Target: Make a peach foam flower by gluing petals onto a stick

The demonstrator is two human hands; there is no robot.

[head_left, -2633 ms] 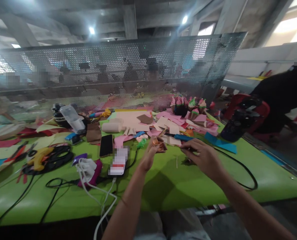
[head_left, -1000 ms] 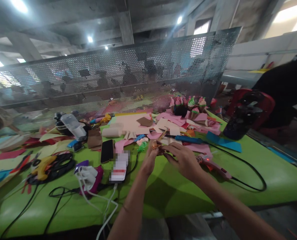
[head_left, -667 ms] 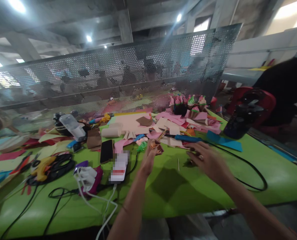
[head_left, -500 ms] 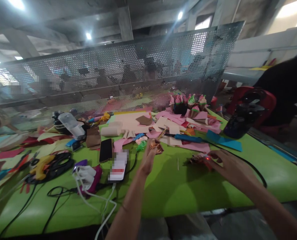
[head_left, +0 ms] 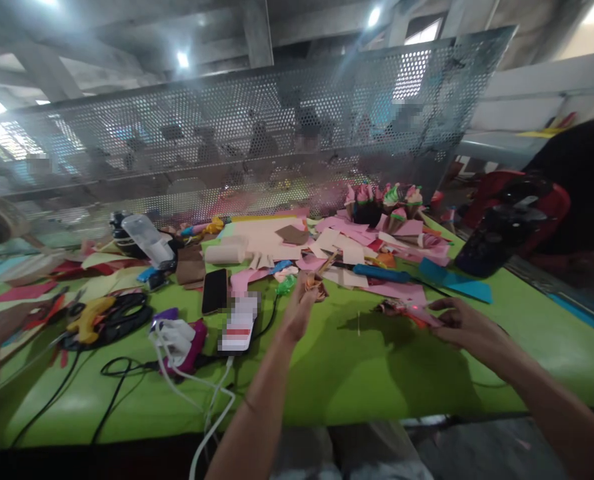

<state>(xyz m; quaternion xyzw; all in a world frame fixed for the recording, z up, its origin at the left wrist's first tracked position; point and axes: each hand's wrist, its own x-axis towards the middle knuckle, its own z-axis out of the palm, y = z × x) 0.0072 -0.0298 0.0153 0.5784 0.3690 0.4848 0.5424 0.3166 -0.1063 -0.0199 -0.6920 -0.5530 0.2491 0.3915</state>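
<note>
My left hand is closed on a small folded brown paper piece, above the green table. Its exact shape is partly hidden by my fingers. At the right, my right hand grips the rear of a slim pink tool with a lit red spot; it resembles a small glue gun. The tool's dark, crusted tip points left, toward the left hand. Between the two lies a thin pale stick. Just behind is a blue-handled tool with a black cord.
Pink and cream paper sheets cover the back, near paper ice-cream cones. Two phones, a magenta power strip with white cables and a yellow tool lie left. Another person's hand shows at far left. A dark jug stands right.
The camera view has shifted slightly. My right hand has moved a little right relative to the tool, so more of the pink body shows. The left hand keeps its paper piece.
</note>
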